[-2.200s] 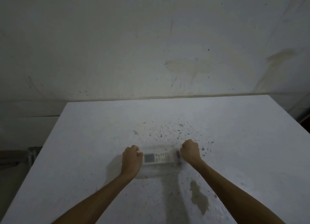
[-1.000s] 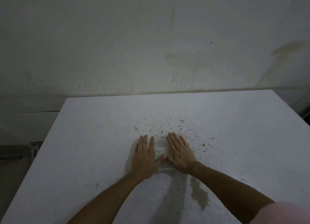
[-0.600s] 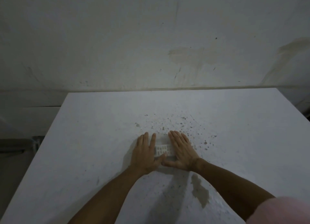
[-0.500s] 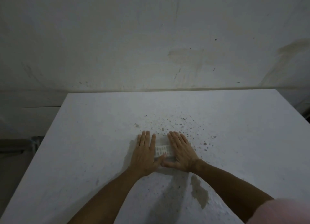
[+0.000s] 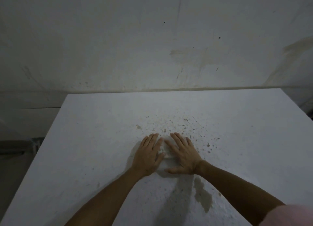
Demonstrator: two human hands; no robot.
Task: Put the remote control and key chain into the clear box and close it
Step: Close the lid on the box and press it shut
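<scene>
The clear box [image 5: 167, 164] lies on the white table [image 5: 88, 141], near the middle, with its lid down. Both hands rest flat on top of it, fingers spread. My left hand [image 5: 149, 156] covers the box's left half and my right hand [image 5: 183, 155] covers its right half. Between the hands a small strip of the white remote control [image 5: 162, 151] shows through the lid. The key chain is hidden under my right hand.
Dark specks are scattered on the table beyond the hands. A brownish stain [image 5: 202, 195] lies near my right forearm. A stained wall [image 5: 152, 39] rises behind the table's far edge. A pink sleeve [image 5: 291, 215] shows at the bottom right.
My hands, fists at the box's two ends 2.2 s ago, now lie flat on the lid. They have drawn closer together, so less of the remote shows.
</scene>
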